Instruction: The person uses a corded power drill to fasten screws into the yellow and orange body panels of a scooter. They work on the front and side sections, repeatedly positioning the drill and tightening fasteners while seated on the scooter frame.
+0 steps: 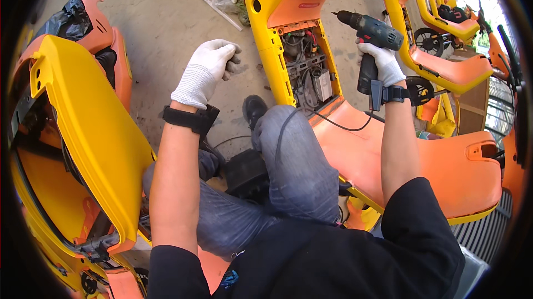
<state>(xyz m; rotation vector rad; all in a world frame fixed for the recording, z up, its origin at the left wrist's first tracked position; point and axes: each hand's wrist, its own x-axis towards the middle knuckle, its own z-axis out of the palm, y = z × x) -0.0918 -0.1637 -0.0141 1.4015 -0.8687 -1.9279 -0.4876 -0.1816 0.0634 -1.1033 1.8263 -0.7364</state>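
Observation:
My right hand (384, 61), in a white work glove, grips a dark cordless drill (378, 31) by its handle. The drill's bit points left, above the orange footboard side of a yellow and orange scooter (265, 49). My left hand (208, 66), gloved in white with greyish fingertips, is held up left of that scooter, touching nothing around it. Its fingers are curled in toward the thumb; whatever they may hold is hidden. Between my hands the scooter's open compartment (311, 71) shows wires, a metal bracket and a silver box. Both wrists wear black straps.
A yellow body shell (91, 127) stands close on my left, with an orange part (105, 38) behind it. More yellow and orange scooters (444, 63) line the right. A white strip (216, 9) and a plastic bag (227, 0) lie on the concrete floor. A cable (344, 128) crosses near my knee.

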